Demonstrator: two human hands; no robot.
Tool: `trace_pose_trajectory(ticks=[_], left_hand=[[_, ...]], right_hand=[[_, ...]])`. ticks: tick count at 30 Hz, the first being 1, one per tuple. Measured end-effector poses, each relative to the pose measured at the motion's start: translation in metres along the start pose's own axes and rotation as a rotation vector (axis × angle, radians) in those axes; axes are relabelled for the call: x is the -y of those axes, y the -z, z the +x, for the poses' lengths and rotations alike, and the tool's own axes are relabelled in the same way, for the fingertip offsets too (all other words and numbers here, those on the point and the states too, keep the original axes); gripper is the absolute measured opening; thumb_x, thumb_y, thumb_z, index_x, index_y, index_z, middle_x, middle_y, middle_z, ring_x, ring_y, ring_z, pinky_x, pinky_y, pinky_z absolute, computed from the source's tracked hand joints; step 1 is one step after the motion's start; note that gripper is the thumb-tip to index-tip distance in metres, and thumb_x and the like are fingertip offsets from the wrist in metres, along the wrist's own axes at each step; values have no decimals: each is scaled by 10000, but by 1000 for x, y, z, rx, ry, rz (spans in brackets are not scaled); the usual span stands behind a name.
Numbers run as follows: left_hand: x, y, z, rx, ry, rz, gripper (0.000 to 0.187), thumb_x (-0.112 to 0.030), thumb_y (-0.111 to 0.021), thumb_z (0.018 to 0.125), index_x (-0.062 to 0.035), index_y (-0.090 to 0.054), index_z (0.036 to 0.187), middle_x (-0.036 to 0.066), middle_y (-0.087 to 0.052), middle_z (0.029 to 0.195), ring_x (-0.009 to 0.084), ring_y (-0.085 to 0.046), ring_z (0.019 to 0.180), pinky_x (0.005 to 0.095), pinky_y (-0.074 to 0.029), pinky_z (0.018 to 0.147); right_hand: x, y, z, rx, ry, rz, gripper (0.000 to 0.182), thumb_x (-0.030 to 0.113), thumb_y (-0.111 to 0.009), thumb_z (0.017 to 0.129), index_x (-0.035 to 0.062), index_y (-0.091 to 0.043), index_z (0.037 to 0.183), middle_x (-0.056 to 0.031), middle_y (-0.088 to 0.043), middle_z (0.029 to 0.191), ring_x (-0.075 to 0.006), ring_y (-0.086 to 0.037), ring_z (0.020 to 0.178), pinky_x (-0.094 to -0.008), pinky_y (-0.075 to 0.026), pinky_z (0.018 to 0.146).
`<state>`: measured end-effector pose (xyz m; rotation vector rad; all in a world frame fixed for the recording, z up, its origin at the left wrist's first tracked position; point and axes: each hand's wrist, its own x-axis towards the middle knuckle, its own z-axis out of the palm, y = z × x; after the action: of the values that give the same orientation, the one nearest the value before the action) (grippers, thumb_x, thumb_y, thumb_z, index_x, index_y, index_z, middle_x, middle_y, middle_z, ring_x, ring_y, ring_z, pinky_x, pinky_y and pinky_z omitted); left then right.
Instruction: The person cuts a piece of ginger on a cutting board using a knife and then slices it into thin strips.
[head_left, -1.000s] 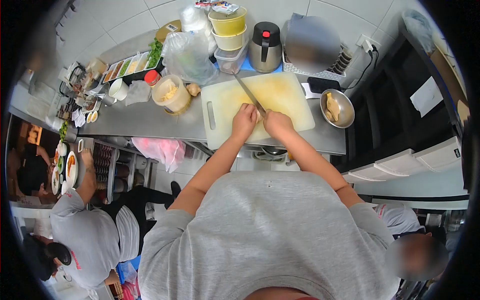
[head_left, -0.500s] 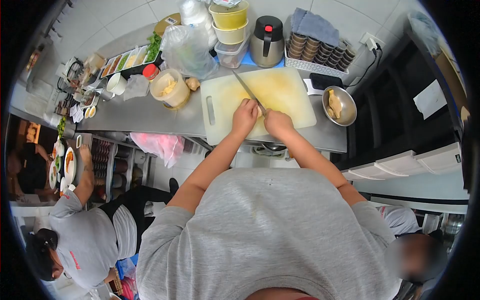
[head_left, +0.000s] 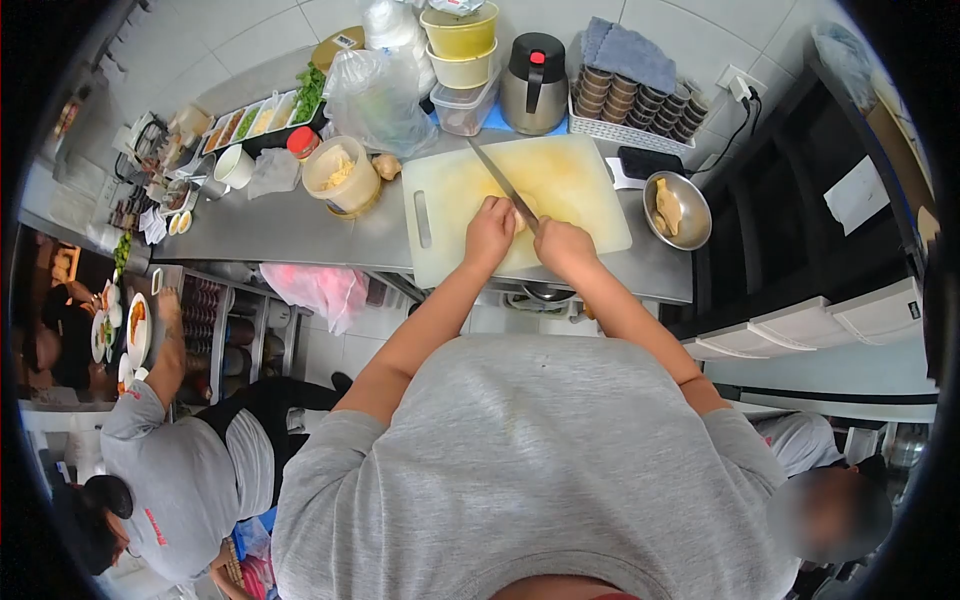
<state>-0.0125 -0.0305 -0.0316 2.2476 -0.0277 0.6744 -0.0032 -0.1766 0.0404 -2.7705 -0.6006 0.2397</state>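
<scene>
My right hand [head_left: 566, 247] is closed round the handle of a knife [head_left: 497, 175], whose blade points up and to the left over the cutting board [head_left: 440, 253]. Close beside the blade, my left hand [head_left: 490, 232] has its fingers curled on a small pale piece of food [head_left: 520, 221] at the board's front middle. The fingers partly cover this piece, and I cannot make out what it is. A tub of pale yellow pieces [head_left: 338, 176] and a brown root-like lump [head_left: 386, 167] stand left of the board.
A metal bowl with food [head_left: 699, 207] and a black phone [head_left: 654, 163] are at the right. Behind the board stand a steel jug [head_left: 534, 92], stacked tubs [head_left: 462, 72] and a plastic bag [head_left: 378, 105]. A co-worker [head_left: 190, 470] is at the left, another person [head_left: 800, 443] at the right.
My right hand and the knife handle have moved slightly right, away from my left hand. My left hand has barely moved. The left co-worker's arm and head have shifted a little.
</scene>
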Motion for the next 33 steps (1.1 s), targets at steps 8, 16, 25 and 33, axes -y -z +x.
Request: trace_pose_trajectory(ticks=[8,16,25,33], left_hand=[[0,-1,0,-5,-6,-11,88,-109,-552,839,-68,-572,914,130,-567,890,352,-580,783,427,-481,660],[2,-3,-2,-14,9,-15,79,-113,-554,856,-56,-580,905,133,-572,896,351,-582,772,412,-482,660],[4,-4,-3,-45,-24,-21,76,-104,-555,862,-45,-580,902,129,-567,893,330,-586,748,385,-482,644],[2,-3,-2,-43,-28,-40,79,-99,-555,859,-38,-574,906,137,-564,897,349,-579,762,397,-479,649]], right_hand=[[-6,-8,7,45,15,0,230,154,-462,832,2,-620,900,-233,-660,816,-370,-656,774,-471,-508,713],[-5,-33,24,21,-3,11,262,190,-436,864,9,-611,937,-226,-663,848,-375,-652,803,-468,-510,731],[-2,-1,3,48,-25,33,256,203,-448,870,-1,-595,917,-233,-657,823,-380,-650,788,-474,-510,723],[-2,0,2,76,26,-20,224,177,-457,855,9,-596,905,-226,-657,804,-373,-650,770,-473,-507,715]])
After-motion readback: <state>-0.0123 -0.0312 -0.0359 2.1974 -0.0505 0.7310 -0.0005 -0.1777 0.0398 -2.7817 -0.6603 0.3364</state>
